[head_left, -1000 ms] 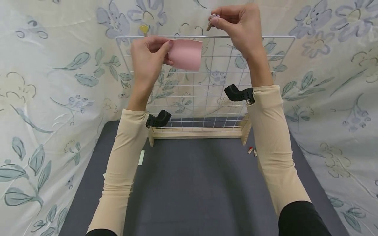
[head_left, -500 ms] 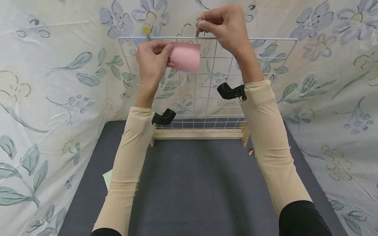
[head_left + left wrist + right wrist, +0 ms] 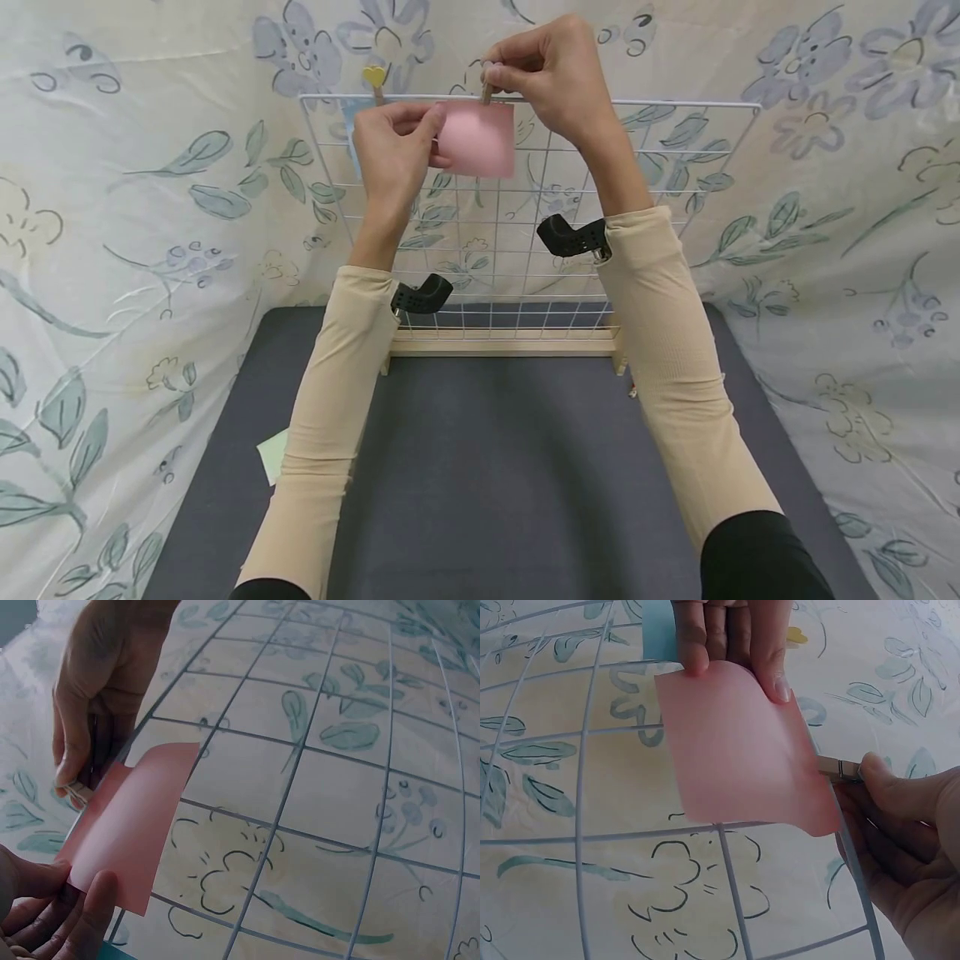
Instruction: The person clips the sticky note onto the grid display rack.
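A pink sheet of paper (image 3: 477, 140) lies against the top of a white wire grid (image 3: 558, 192). My left hand (image 3: 392, 150) pinches the sheet by its left edge between thumb and fingers. At the top edge my right hand (image 3: 558, 79) pinches a small wooden clothespin (image 3: 487, 90). In the right wrist view the tip of the clothespin (image 3: 838, 768) meets the paper's edge at the grid's top wire. The left wrist view shows the pink paper (image 3: 131, 825) curling slightly, with the left fingers at its lower corner.
Left of the sheet, a clothespin with a yellow heart (image 3: 373, 77) holds blue paper (image 3: 352, 125) on the grid. Pale green paper (image 3: 272, 455) lies on the dark table (image 3: 480, 475) at left. The grid stands in a wooden base (image 3: 502, 342). Floral cloth (image 3: 150, 250) hangs behind.
My right hand has moved left and slightly down, bringing the clothespin to the pink paper's top edge. My left hand has shifted slightly right with the paper.
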A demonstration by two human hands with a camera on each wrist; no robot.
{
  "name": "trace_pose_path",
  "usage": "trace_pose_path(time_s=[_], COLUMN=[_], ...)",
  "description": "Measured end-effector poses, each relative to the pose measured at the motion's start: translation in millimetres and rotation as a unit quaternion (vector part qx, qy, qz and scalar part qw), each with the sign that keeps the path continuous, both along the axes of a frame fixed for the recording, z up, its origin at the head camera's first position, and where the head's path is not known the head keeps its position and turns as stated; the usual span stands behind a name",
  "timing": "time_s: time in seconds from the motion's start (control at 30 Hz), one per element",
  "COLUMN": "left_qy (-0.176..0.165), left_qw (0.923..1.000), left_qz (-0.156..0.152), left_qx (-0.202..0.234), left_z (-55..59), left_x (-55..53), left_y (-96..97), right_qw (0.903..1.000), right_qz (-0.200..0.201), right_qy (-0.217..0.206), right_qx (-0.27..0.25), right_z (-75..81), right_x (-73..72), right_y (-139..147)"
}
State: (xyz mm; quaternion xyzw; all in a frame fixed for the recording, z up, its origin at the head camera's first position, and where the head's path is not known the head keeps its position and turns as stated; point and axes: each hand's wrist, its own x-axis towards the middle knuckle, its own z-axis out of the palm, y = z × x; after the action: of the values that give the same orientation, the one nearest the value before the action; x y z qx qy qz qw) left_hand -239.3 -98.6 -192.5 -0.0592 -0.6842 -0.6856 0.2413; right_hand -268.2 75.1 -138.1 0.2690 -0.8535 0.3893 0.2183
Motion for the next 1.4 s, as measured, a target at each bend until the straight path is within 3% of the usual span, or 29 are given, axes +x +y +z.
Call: trace_pose_path(time_s=[0.4,0.73,1.0,1.2,1.4], left_qy=[0.002,0.002,0.006,0.012,0.025], left_qw=[0.9986,0.9993,0.9992,0.9988,0.9992], left_qz=[-0.028,-0.02,-0.027,-0.028,-0.025], left_qx=[0.045,0.031,0.03,0.039,0.019], left_z=[-1.2,-2.0,-2.4,-6.1,-12.8], left_x=[-2.5,-2.4,1.0,6.1,13.9], left_y=[-0.3,-0.2,0.7,-1.5,-0.9], right_qw=[0.9999,0.9998,0.9925,0.9933,0.9939], right_qz=[0.0,0.007,0.014,0.022,0.028], right_qy=[-0.003,-0.004,0.072,0.034,0.015], right_qx=[0.01,-0.018,-0.098,-0.108,-0.106], right_z=[-3.7,-8.5,-21.2,-36.1,-50.9], right_x=[-1.7,2.0,11.2,18.7,22.7], right_y=[-2,4,22,29,31])
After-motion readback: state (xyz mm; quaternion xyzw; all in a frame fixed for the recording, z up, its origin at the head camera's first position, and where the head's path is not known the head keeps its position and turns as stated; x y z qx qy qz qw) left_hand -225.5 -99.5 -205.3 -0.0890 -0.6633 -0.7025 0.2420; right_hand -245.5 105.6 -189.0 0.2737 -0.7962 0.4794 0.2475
